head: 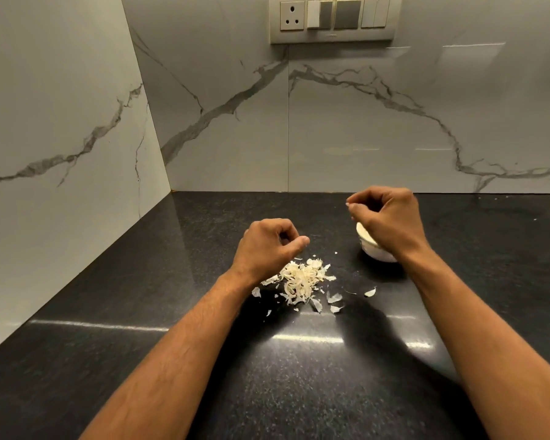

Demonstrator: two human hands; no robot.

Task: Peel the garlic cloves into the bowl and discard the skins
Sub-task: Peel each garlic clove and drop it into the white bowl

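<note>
Work surface: a polished black speckled stone countertop (pixel 204 360) set in a corner of white grey-veined marble wall panels (pixel 378 122). A grey switch-and-socket plate (pixel 334 19) is mounted high on the back wall. A heap of pale papery garlic skins (pixel 300 281) lies mid-counter, with stray flakes around it. The left hand (pixel 267 249) hovers over the heap, fingers curled; whether they pinch anything cannot be told. The right hand (pixel 385 217), fingertips bunched together, is above the small white round bowl (pixel 373 247), partly hiding it.

no readable text; small mark on switch plate (pixel 332 19) too blurred to read.
</note>
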